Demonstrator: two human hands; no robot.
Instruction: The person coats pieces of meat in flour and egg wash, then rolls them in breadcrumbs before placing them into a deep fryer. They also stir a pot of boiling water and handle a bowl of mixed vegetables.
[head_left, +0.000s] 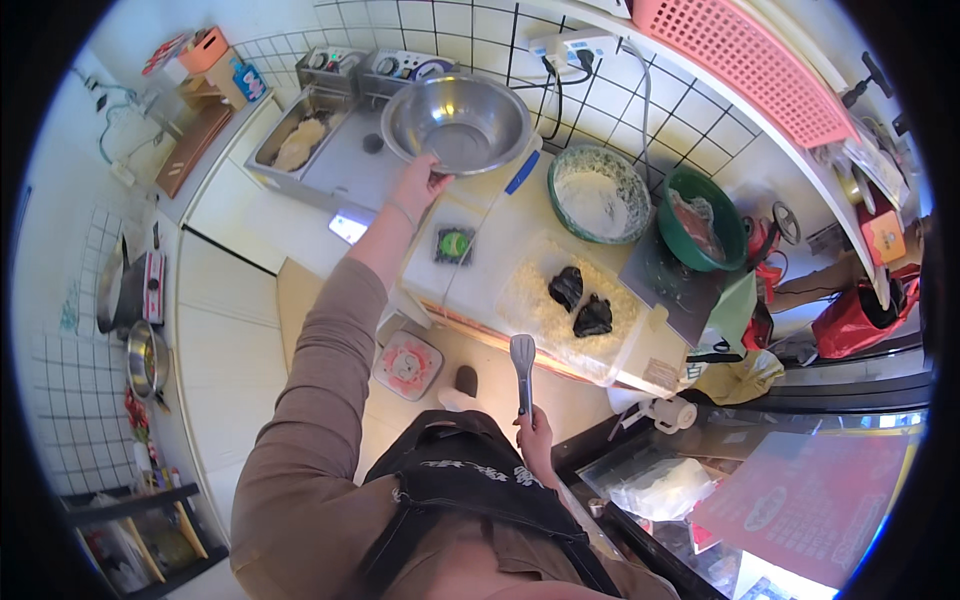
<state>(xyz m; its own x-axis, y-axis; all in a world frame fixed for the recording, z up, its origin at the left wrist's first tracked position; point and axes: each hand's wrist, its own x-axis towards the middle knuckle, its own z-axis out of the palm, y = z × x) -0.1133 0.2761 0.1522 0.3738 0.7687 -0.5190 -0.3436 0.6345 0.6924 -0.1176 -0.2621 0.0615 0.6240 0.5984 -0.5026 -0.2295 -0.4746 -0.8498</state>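
My left hand grips the near rim of a wide stainless steel bowl, which appears empty and is by the fryer's control boxes. In my right hand, low before the apron, is a pair of metal food tongs, pointing away from me. Left of the bowl, pale food lies in the basin of a steel deep fryer. On the table are a green basin with white powder, a green basin with wrapped reddish contents, and two black crumpled items on yellowish crumbs.
A blue-handled tool lies right of the steel bowl. A lit phone rests near my left forearm. A small pack with a green label lies on the table. A pink basket is on the shelf above. A patterned stool stands below.
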